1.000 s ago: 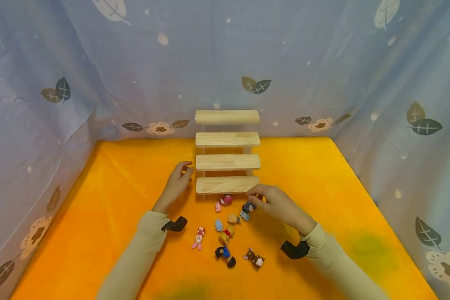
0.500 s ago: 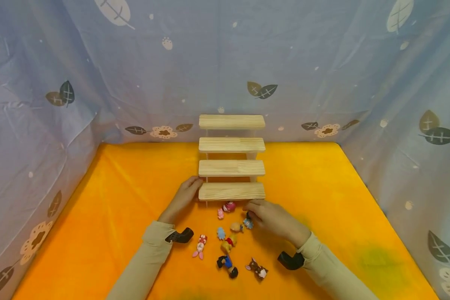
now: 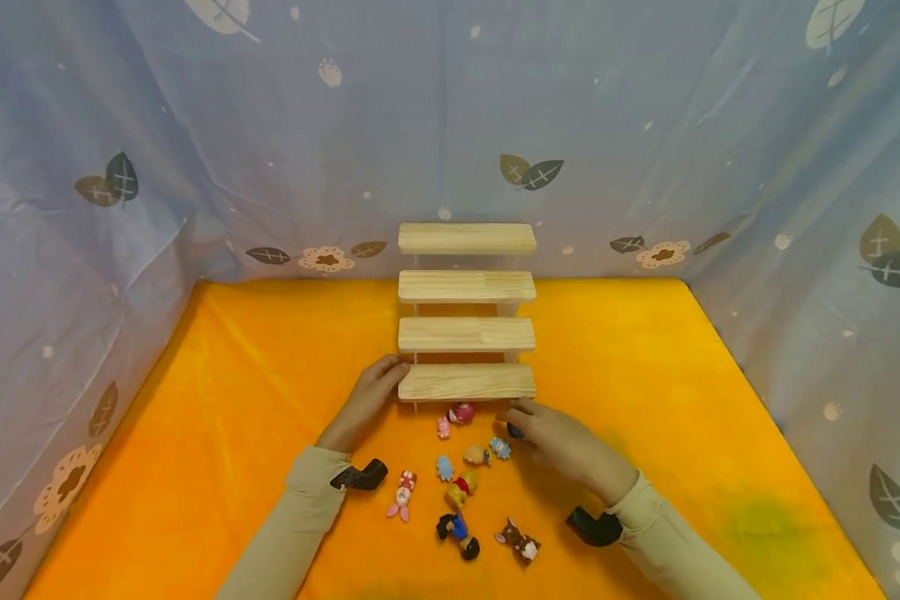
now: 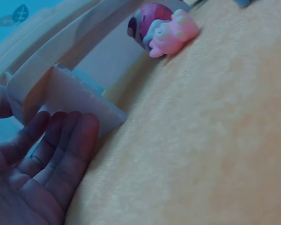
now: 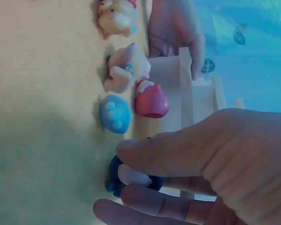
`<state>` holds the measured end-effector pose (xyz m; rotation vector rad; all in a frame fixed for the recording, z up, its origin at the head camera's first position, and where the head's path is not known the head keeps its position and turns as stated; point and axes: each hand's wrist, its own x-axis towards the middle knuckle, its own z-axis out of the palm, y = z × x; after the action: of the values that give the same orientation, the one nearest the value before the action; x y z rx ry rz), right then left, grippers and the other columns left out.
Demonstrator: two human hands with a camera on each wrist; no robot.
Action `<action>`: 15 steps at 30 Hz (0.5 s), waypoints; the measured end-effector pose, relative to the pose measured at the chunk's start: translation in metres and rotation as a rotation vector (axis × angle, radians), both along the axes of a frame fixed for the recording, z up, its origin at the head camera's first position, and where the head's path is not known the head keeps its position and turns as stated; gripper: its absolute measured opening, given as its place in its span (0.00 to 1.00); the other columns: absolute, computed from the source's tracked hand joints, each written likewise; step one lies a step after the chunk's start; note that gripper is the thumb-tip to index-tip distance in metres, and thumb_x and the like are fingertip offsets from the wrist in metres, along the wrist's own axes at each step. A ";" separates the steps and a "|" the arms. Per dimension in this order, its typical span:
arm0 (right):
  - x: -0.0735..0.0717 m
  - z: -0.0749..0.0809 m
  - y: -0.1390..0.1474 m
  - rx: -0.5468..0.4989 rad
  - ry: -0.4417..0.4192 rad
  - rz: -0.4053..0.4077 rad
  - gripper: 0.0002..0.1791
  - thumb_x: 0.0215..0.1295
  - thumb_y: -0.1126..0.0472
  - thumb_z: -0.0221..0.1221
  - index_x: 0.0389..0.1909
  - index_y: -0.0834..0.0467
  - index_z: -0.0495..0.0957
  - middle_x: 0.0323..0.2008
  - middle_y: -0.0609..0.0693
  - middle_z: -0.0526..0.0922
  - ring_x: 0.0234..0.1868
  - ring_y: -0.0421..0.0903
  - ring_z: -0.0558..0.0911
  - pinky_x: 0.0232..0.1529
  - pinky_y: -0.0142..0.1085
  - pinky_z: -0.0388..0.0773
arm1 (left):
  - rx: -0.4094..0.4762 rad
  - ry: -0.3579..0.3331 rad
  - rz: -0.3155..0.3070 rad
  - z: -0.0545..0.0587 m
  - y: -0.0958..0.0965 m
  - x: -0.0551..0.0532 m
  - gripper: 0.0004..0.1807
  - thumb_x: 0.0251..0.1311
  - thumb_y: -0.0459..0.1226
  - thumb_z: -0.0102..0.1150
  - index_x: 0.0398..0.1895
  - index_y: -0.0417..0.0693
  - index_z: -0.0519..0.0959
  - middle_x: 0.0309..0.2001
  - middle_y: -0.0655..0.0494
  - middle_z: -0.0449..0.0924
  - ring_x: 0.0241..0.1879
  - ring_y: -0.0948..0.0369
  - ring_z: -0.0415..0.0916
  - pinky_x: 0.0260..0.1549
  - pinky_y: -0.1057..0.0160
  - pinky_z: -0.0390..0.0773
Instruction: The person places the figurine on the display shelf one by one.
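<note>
A stepped wooden display shelf point(image 3: 468, 382) with clear-looking side panels stands at the back middle of the cloth. My left hand point(image 3: 367, 400) holds the left end of its lowest step, the thumb at the board and the fingers along the side panel point(image 4: 79, 93). Just in front of the step's right end, my right hand point(image 3: 562, 442) pinches a dark blue toy figurine point(image 5: 133, 176) with a pale patch, mostly covered by thumb and fingers. Beside it lie a light blue figurine point(image 5: 114, 114) and a magenta one point(image 5: 152, 99). A pink figurine point(image 4: 173, 35) leans against the magenta one.
Several more toy figurines lie on the orange cloth point(image 3: 285, 342): a yellow bear point(image 3: 461, 490), a pink-eared rabbit point(image 3: 402, 495), a brown one point(image 3: 519, 542) and one in blue and black point(image 3: 458, 535). A leaf-print curtain point(image 3: 345, 150) hangs behind and at both sides.
My left hand has moved in to the shelf's lowest step and taken hold of its end. My right hand has closed over the dark blue figurine and shifted slightly right. The head view has shifted a little.
</note>
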<state>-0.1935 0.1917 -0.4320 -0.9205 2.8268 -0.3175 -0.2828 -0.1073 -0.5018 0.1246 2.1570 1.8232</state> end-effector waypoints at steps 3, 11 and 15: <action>-0.001 0.000 0.001 0.002 -0.025 -0.009 0.24 0.57 0.75 0.68 0.56 0.63 0.79 0.53 0.60 0.79 0.46 0.53 0.85 0.44 0.40 0.84 | 0.017 -0.007 0.010 -0.001 0.000 0.001 0.24 0.76 0.47 0.48 0.63 0.38 0.74 0.61 0.39 0.76 0.64 0.48 0.70 0.69 0.48 0.65; -0.002 -0.003 0.004 -0.029 -0.023 -0.024 0.20 0.56 0.75 0.69 0.50 0.60 0.81 0.52 0.57 0.78 0.38 0.48 0.84 0.36 0.35 0.82 | 0.000 0.007 0.024 -0.002 0.001 0.002 0.24 0.76 0.48 0.49 0.62 0.39 0.75 0.62 0.41 0.77 0.65 0.49 0.70 0.70 0.47 0.65; -0.003 -0.005 0.009 -0.080 -0.015 -0.004 0.18 0.59 0.76 0.66 0.50 0.61 0.81 0.51 0.56 0.79 0.38 0.47 0.84 0.35 0.33 0.81 | -0.002 0.006 0.024 -0.001 0.002 0.001 0.24 0.75 0.48 0.50 0.61 0.39 0.75 0.61 0.41 0.77 0.65 0.49 0.71 0.69 0.47 0.66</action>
<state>-0.1963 0.2007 -0.4365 -0.9243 2.8209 -0.4389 -0.2813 -0.1057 -0.5032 0.1043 2.1738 1.8355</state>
